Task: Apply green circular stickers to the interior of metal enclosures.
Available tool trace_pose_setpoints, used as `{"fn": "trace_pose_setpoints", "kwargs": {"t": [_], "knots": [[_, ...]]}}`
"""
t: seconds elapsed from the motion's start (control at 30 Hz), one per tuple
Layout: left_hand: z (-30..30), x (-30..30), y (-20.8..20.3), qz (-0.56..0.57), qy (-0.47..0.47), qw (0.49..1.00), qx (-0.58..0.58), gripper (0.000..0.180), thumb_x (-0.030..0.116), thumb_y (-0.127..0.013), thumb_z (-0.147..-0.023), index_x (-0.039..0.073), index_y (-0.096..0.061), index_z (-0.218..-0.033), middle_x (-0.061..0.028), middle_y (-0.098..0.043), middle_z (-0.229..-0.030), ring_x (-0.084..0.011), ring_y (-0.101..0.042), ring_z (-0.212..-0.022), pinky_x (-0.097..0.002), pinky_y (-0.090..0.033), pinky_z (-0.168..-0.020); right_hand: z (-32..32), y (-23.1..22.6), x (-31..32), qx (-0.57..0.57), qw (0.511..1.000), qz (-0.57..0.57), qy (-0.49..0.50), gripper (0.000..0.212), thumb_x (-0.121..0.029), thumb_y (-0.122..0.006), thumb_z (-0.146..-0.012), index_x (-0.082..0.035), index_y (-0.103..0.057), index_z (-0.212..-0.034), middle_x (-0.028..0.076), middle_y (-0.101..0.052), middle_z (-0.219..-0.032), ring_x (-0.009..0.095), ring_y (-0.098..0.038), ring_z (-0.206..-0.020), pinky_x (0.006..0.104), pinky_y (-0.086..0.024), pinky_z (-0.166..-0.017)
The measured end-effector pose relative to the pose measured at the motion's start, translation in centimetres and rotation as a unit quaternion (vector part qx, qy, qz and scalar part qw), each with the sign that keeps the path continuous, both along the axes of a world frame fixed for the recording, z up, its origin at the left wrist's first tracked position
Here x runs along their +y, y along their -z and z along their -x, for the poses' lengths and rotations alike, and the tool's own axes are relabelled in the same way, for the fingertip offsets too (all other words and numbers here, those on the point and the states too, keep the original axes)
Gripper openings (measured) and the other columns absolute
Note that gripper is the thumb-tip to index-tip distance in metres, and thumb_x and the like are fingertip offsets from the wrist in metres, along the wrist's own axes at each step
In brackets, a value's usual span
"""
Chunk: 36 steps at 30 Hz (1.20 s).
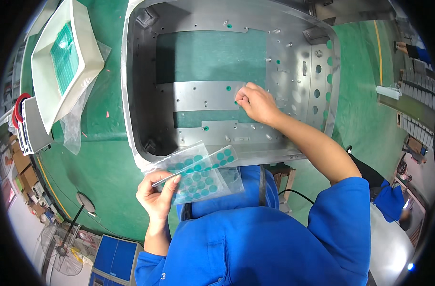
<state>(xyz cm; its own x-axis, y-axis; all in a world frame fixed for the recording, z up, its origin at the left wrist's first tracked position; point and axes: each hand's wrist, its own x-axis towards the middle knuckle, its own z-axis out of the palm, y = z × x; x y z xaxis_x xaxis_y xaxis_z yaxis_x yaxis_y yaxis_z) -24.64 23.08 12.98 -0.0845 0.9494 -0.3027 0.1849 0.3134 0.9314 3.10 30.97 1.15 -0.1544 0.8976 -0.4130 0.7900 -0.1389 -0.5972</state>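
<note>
My left hand (155, 195) holds a clear sheet (198, 174) covered with several round teal stickers, together with a thin metal tool (166, 180), at the near rim of a large grey metal housing (136, 95). My right hand (255, 102) reaches into the housing with its fingertips pinched and pressed on the inner metal plate (198, 95), near a hole. What the fingertips hold is too small to tell. Teal dots (229, 88) sit on some holes of the plate and along the housing's right wall (329, 62).
A white tray (84, 52) with a green gridded insert stands at the upper left on the green table (103, 157), with a clear plastic bag (74, 124) under it. A scale (34, 126) and rolls of tape lie at the left edge. A fan (60, 248) stands on the floor.
</note>
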Motion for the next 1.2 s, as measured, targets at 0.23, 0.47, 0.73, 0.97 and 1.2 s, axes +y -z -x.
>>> {"fn": "trace_pose_setpoints", "kwargs": {"t": [0.23, 0.47, 0.73, 0.97, 1.2], "knots": [[-0.2, -0.2, 0.0, 0.001, 0.001, 1.0, -0.004, 0.013, -0.003, -0.069, -0.067, -0.001, -0.058, -0.074, -0.0051, -0.059, -0.068, -0.0075, -0.052, -0.056, -0.0182, -0.041, -0.051, 0.0, 0.2, -0.1, 0.001, 1.0, -0.006, 0.0, 0.004, -0.012, -0.057, -0.075, -0.01, -0.057, -0.078, 0.006, -0.053, -0.084, 0.025, -0.053, -0.084, 0.0372, -0.043, -0.071], [-0.3, -0.4, 0.1, -0.003, 0.0, 1.0, 0.002, 0.014, -0.004, -0.069, -0.067, -0.001, -0.058, -0.074, -0.0053, -0.059, -0.068, -0.0075, -0.052, -0.057, -0.0182, -0.042, -0.052, 0.1, 0.3, -0.2, 0.002, 1.0, -0.021, -0.001, 0.004, -0.011, -0.058, -0.074, -0.01, -0.057, -0.077, 0.005, -0.053, -0.084, 0.025, -0.053, -0.084, 0.0367, -0.043, -0.071], [-0.7, -0.4, 0.0, 0.002, 0.004, 1.0, -0.003, 0.014, -0.003, -0.07, -0.067, 0.0, -0.058, -0.074, -0.0052, -0.059, -0.068, -0.0074, -0.052, -0.057, -0.0183, -0.042, -0.051, 0.2, 0.3, -0.3, -0.007, 1.0, -0.03, -0.005, 0.004, -0.011, -0.058, -0.073, -0.01, -0.057, -0.077, 0.006, -0.054, -0.084, 0.025, -0.053, -0.084, 0.0367, -0.044, -0.071], [-0.9, -0.6, -0.1, 0.01, -0.001, 1.0, 0.0, 0.013, -0.004, -0.069, -0.067, -0.001, -0.058, -0.073, -0.0054, -0.058, -0.067, -0.0075, -0.052, -0.056, -0.0181, -0.041, -0.051, 0.1, 0.6, -0.6, 0.001, 0.999, -0.054, -0.001, 0.004, -0.01, -0.059, -0.073, -0.01, -0.058, -0.077, 0.005, -0.054, -0.083, 0.025, -0.054, -0.083, 0.0367, -0.044, -0.069], [-1.0, -0.5, 0.0, -0.002, 0.005, 1.0, -0.005, 0.013, -0.004, -0.069, -0.067, -0.001, -0.058, -0.072, -0.005, -0.057, -0.066, -0.0075, -0.051, -0.056, -0.0181, -0.04, -0.051, 0.0, 0.3, -0.4, 0.036, 0.999, -0.02, 0.03, 0.013, -0.011, -0.06, -0.072, -0.011, -0.056, -0.084, 0.004, -0.054, -0.076, 0.024, -0.055, -0.073, 0.0356, -0.044, -0.064]]}}
